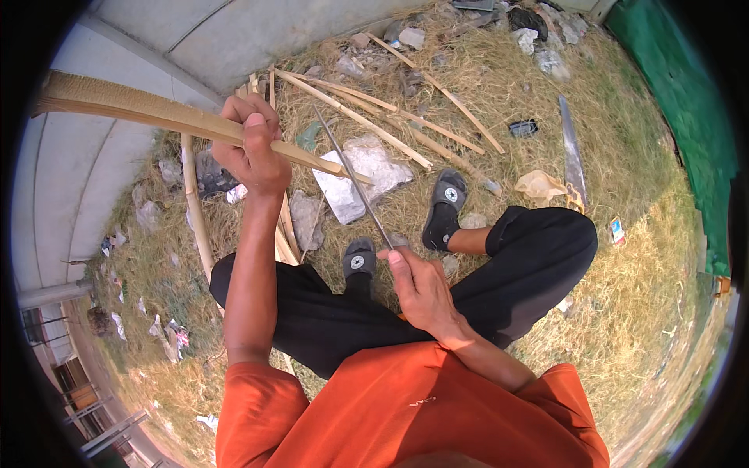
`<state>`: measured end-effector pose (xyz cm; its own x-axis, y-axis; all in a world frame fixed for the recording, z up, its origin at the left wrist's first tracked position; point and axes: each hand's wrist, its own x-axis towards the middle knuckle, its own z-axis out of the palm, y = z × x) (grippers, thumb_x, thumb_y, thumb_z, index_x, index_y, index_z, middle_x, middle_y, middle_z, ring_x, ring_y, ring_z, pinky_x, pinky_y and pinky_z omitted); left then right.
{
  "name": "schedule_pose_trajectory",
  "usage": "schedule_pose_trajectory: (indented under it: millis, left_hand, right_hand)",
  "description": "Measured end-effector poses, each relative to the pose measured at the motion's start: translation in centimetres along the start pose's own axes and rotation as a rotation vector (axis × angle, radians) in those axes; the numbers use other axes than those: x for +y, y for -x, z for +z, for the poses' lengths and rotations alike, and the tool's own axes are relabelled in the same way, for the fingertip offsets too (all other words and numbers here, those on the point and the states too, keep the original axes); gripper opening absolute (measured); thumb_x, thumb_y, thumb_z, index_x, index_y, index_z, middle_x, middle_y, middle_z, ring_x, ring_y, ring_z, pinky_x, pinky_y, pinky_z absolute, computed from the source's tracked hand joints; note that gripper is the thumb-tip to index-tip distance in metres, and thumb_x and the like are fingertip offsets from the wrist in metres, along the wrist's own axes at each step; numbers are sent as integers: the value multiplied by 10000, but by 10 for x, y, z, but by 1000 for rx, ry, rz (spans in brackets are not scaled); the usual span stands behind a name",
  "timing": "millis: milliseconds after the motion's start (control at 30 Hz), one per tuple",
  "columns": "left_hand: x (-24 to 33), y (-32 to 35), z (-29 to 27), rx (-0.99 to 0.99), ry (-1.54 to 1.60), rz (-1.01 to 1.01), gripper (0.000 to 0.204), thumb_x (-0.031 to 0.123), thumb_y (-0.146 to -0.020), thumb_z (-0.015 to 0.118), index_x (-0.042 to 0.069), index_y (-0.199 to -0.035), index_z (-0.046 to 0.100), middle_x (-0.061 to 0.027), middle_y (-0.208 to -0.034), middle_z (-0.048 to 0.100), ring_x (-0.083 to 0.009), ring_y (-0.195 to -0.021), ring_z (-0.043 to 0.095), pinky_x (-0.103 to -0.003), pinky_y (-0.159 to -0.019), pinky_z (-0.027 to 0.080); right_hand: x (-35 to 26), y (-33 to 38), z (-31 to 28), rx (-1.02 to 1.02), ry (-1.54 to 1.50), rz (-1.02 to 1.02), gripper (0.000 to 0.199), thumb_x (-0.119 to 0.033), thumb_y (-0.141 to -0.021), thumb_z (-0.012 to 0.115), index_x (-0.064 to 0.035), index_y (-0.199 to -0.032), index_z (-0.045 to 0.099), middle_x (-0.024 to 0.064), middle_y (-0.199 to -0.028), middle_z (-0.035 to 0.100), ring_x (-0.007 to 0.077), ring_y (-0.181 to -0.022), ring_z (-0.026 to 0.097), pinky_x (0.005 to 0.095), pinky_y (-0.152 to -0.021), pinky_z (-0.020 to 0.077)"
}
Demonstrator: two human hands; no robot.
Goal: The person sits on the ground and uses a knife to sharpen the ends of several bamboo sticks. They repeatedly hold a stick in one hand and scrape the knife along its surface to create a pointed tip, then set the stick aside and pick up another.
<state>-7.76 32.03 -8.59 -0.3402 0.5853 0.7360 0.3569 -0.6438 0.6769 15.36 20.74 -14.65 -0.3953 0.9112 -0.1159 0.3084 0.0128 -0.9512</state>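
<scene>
My left hand [253,148] is closed around a long pale wooden strip [156,109], which slants down from the upper left to a narrow tip in front of me. In my right hand [425,288] is a long thin blade [374,214], seen nearly edge-on, its handle hidden by my fingers. The blade points up and away to the left and crosses the strip near its tip; whether they touch, I cannot tell. Below the tip lies a white stone block [386,175] on the ground, between the strip and my sandalled feet [445,207].
Several wooden strips [355,105] lie on dry grass ahead. Upright lengths of wood [195,203] stand left of my knee. A long metal saw-like blade [572,144] and a dark can [523,127] lie to the right. A pale wall [265,35] and green sheet [671,93] bound the spot.
</scene>
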Motion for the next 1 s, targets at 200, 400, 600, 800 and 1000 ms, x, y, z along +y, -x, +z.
schedule_pose_trajectory:
  millis: [200, 400, 600, 800, 1000]
  left_hand:
    - [0, 11, -3, -9, -51, 36, 266, 197, -865, 494, 59, -674, 370, -35, -561, 413, -87, -515, 349, -249, -475, 276]
    - [3, 10, 9, -52, -24, 72, 260, 193, -865, 492, 61, -675, 374, -25, -566, 408, -87, -522, 348, -248, -481, 271]
    - [17, 13, -4, -107, -194, -157, 284, 294, -941, 514, 19, -882, 484, -56, -720, 531, -132, -640, 512, -275, -616, 431]
    - [104, -68, -20, 28, -5, 50, 506, 429, -970, 461, -14, -1207, 399, -156, -937, 534, -289, -846, 575, -429, -877, 450]
    - [129, -95, -21, 164, 0, 67, 315, 318, -967, 471, 128, -739, 367, 19, -503, 224, -93, -433, 237, -377, -725, 410]
  right_hand:
    - [-15, -10, -20, -33, 8, -5, 510, -374, -1024, 374, 33, -880, 645, 59, -486, 469, 166, -440, 514, 331, -473, 383]
    - [17, -13, 3, 68, 35, -29, 568, -408, -1012, 381, 40, -739, 598, 112, -485, 488, 259, -465, 535, 384, -514, 410]
    - [48, -28, 10, -56, 150, 165, 620, -430, -998, 391, 63, -654, 544, 209, -565, 543, 415, -609, 579, 461, -648, 445]
    - [66, -30, 10, -23, 231, 104, 624, -455, -999, 386, 56, -680, 548, 167, -525, 525, 330, -494, 542, 422, -559, 434]
    - [21, -38, -16, -342, -423, 587, 653, -538, -998, 344, 18, -725, 550, 19, -493, 451, 89, -386, 405, 256, -388, 299]
